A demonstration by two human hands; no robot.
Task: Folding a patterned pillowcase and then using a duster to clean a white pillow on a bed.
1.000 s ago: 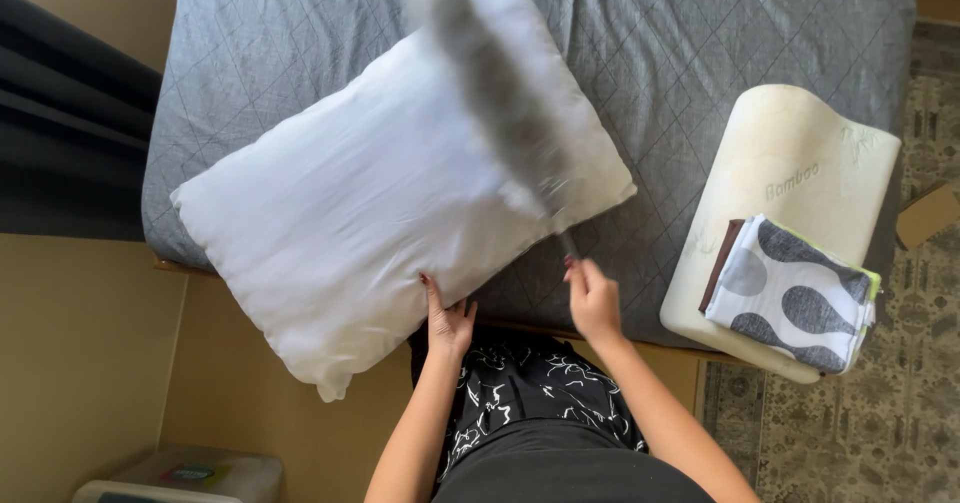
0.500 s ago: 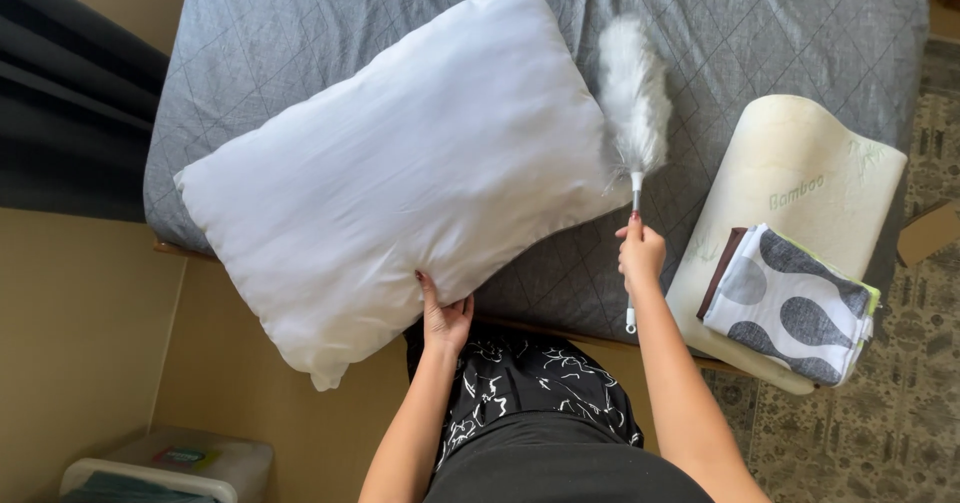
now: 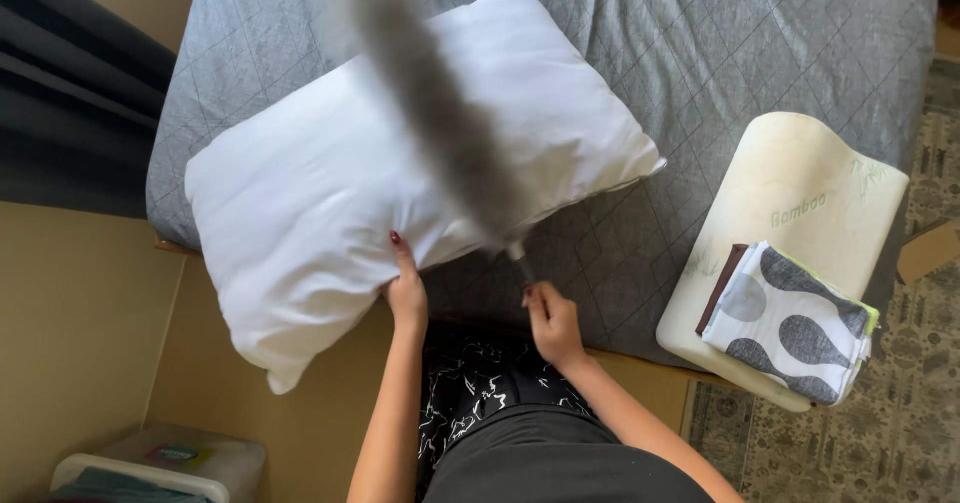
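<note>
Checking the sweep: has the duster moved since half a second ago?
Yes. The duster swung left, from the mattress beside the white pillow to lying across the pillow.

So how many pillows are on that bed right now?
2. A large white pillow lies across the grey bed, held at its near edge by the left hand. A cream contoured pillow sits to the right, under folded cloths. No others show.
</note>
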